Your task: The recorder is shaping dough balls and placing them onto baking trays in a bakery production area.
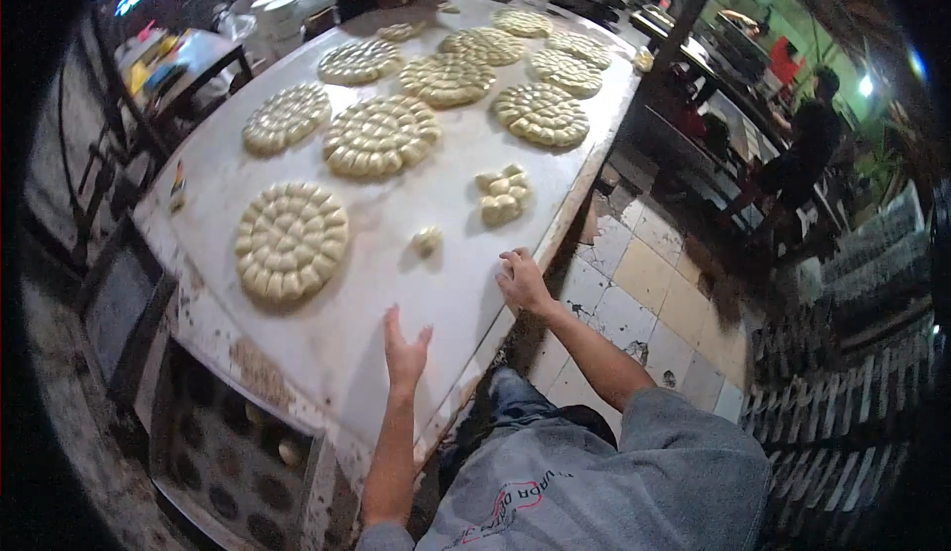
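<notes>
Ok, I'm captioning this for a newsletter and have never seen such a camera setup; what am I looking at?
There's no robot, just a person's bare hands. The one picture comes from a wide fisheye camera worn on their head, looking down, so straight edges bend. On the pale table lie round clusters of dough, a smaller clump and a little piece. The left hand is open and looks empty; the right hand is curled, and I can't tell whether it holds anything.
</notes>
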`<state>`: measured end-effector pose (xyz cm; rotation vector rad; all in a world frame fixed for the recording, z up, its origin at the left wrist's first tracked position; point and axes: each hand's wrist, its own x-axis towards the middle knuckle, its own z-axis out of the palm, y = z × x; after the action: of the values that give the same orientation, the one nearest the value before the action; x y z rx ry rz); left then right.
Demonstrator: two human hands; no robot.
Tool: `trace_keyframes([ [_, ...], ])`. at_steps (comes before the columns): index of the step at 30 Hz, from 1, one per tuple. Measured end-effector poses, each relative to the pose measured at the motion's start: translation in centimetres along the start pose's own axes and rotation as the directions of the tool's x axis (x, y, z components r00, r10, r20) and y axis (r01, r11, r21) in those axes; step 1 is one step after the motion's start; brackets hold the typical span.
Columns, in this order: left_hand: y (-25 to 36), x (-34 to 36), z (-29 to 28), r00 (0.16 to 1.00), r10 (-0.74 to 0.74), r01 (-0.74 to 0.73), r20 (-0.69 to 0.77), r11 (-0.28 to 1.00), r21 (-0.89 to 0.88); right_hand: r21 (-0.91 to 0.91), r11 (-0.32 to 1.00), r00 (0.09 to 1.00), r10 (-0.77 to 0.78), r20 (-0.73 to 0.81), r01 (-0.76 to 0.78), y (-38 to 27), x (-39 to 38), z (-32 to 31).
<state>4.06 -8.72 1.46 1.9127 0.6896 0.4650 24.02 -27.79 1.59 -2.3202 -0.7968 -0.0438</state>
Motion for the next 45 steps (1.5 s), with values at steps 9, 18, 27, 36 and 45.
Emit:
trace_keyframes([
  [9, 2.8, 18.5, 14.8, 0.971, 0.156, -0.117, -0.182, 0.971, 0.208, 0.59, 0.742, 0.943, 0.186, 0.276, -0.319, 4.4, 6.9, -1.8],
  [18, 11.5, 19.4, 20.9, 0.919, 0.001, -0.069, 0.395, 0.985, 0.158, 0.787, 0.593, 0.973, 0.226, 0.041, -0.171, 5.5, 6.6, -1.4],
  [27, 9.5, 9.3, 10.6, 0.802, -0.323, 0.285, 0.503, 0.946, 0.153, 0.396, 0.85, 0.937, 0.298, 0.184, -0.348, 3.4, 10.0, -2.0],
  [36, 5.9, 1.3, 1.3, 0.916, -0.356, 0.197, -0.188, 0.805, -0.56, 0.789, 0.513, 0.913, -0.026, 0.407, -0.337, -3.8, 2.8, 5.5],
  [45, -2.4, 1.2, -3.2, 0.802, 0.578, -0.15, -0.147, 0.434, 0.888, -0.11, 0.805, 0.811, -0.565, 0.154, 0.582, 2.5, 9.3, 1.7],
])
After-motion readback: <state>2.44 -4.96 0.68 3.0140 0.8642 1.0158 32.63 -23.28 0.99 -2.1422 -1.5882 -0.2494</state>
